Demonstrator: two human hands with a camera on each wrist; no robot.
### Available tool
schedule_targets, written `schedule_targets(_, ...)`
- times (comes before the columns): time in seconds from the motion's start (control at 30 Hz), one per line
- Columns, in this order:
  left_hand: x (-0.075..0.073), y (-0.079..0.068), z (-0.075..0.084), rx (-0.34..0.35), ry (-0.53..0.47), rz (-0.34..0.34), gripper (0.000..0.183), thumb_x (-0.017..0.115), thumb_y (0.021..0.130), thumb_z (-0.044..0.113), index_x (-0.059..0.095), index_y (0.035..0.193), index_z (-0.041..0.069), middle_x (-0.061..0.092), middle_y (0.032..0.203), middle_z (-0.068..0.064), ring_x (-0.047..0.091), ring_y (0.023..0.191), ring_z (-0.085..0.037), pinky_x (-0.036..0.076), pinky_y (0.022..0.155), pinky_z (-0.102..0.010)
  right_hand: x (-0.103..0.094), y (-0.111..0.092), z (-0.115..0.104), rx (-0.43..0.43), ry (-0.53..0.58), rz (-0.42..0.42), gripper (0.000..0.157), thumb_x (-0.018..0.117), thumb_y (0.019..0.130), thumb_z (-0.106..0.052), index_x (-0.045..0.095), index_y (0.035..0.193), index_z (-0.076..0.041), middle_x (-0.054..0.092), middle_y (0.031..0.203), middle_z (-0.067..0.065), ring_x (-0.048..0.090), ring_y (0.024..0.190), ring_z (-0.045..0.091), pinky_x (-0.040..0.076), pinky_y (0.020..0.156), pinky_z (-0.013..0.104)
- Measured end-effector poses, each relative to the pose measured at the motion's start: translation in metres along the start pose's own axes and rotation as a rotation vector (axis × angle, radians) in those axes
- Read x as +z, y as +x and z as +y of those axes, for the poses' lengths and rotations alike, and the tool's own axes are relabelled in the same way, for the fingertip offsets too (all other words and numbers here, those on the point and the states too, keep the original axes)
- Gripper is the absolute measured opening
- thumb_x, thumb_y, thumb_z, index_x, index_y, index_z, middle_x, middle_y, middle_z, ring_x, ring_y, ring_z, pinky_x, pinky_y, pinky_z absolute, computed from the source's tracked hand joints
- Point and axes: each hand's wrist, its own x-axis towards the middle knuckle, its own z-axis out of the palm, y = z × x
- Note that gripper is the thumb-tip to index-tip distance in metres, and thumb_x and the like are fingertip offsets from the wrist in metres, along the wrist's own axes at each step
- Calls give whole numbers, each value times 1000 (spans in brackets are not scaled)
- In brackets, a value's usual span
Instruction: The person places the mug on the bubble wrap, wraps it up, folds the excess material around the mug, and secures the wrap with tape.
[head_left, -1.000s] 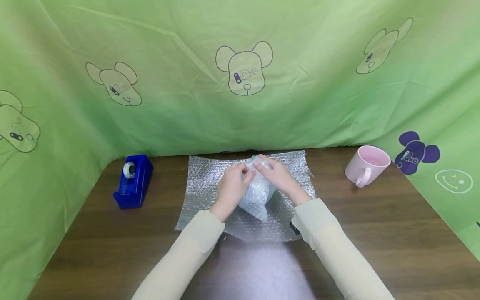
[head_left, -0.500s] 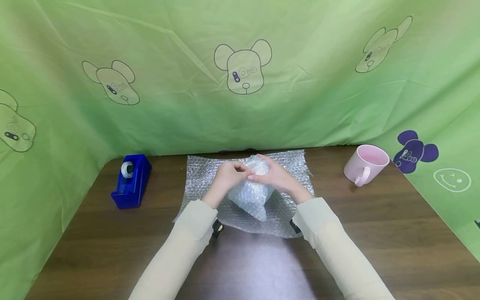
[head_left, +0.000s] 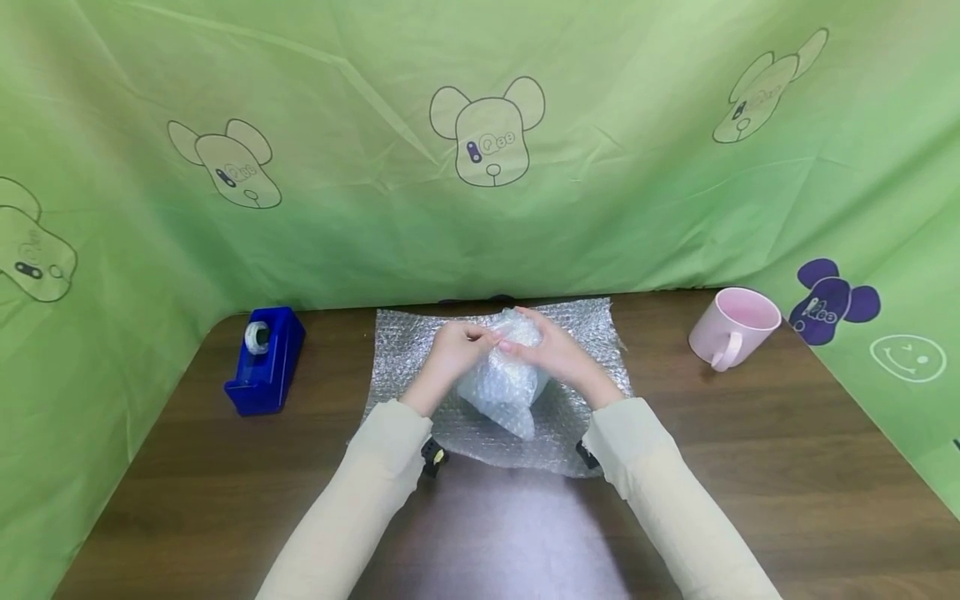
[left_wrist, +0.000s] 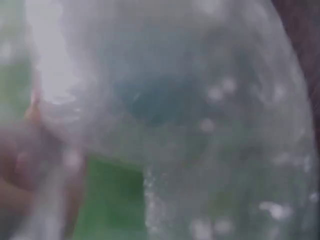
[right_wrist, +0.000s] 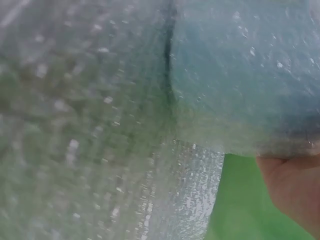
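Observation:
A bundle of bubble wrap [head_left: 501, 390] stands on a flat bubble wrap sheet [head_left: 401, 354] at the middle of the table. Through its layers a bluish thing [right_wrist: 240, 65] shows in the right wrist view; its kind is hidden by the wrap. My left hand [head_left: 452, 350] pinches the wrap near the top of the bundle between thumb and fingers. From the other side my right hand [head_left: 561, 350] grips the bundle's upper part, its thumb on the front, close to the left fingertips. The left wrist view is blurred and mostly filled by wrap.
To the left stands a blue tape dispenser [head_left: 266, 362] with a roll of clear tape. A pink mug [head_left: 733, 329] sits at the back right, handle toward the front. Behind the wooden table [head_left: 750, 467] hangs a green printed curtain [head_left: 360, 233].
My left hand has shifted left and its wrist has swung outward, drawing the wrap's edge over the bundle's front. My right thumb has come down toward the left fingertips.

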Motion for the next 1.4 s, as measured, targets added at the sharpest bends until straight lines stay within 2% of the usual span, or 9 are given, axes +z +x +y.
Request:
schedule_targets(0.23,3,-16,-8,44,-122,-2,28,58,94,18,66,116,2,64,125,-16,57,121,-31,45,104,-44,4,-1,-2,16,46,48,77,66,88,-37,26,151,-17,24,158,14,26,142,41,23,111,67)
schedule_targets(0.43,7,-27,-6,62,-159,75,33,59,92,14,61,123,4,57,132,-16,53,123,-34,49,100,-42,6,-1,-2,31,69,74,74,66,88,-34,29,150,-19,24,158,12,26,142,41,23,110,67)
schedule_targets(0.57,-4,-34,-8,44,-163,77,35,57,92,13,57,126,3,57,131,-16,53,121,-32,48,101,-42,8,-1,-2,29,107,86,74,67,87,-30,30,150,-18,25,158,12,25,143,38,22,113,65)
schedule_targets(0.77,-42,-46,-21,20,-102,51,38,54,94,11,52,130,0,57,129,-21,55,119,-32,47,103,-43,8,-3,-3,41,132,88,75,68,86,-30,30,150,-19,23,159,10,22,145,38,20,113,65)
schedule_targets(0.93,-84,-56,-42,-31,-44,92,37,51,96,13,51,130,-2,57,127,-25,56,116,-36,47,101,-45,9,-3,-4,49,131,79,75,68,86,-29,29,150,-20,22,159,10,22,145,38,20,113,65)
schedule_targets(1.03,-110,-65,-54,-72,-9,166,37,49,98,17,50,131,-1,57,129,-25,58,113,-33,49,97,-36,9,-3,-3,56,132,72,76,68,86,-28,28,150,-21,21,159,10,22,144,39,21,112,66)
schedule_targets(1.13,-134,-73,-66,-124,-14,279,38,48,99,19,50,131,0,57,129,-23,64,96,-12,51,85,-20,9,-3,-3,56,129,68,76,68,87,-28,28,150,-21,21,159,10,23,144,41,21,111,67)
schedule_targets(1.23,-156,-82,-79,-191,-37,397,40,49,99,21,49,133,0,62,121,-15,57,77,8,50,71,-9,9,-3,-3,51,122,68,76,68,87,-28,28,150,-20,21,159,11,23,144,41,22,111,66)
schedule_targets(1.4,-186,-95,-105,-275,-83,508,41,48,97,22,48,132,0,60,87,21,54,70,14,50,65,-7,9,-2,-3,38,111,76,76,68,86,-27,28,150,-19,22,159,11,23,144,39,22,112,65)
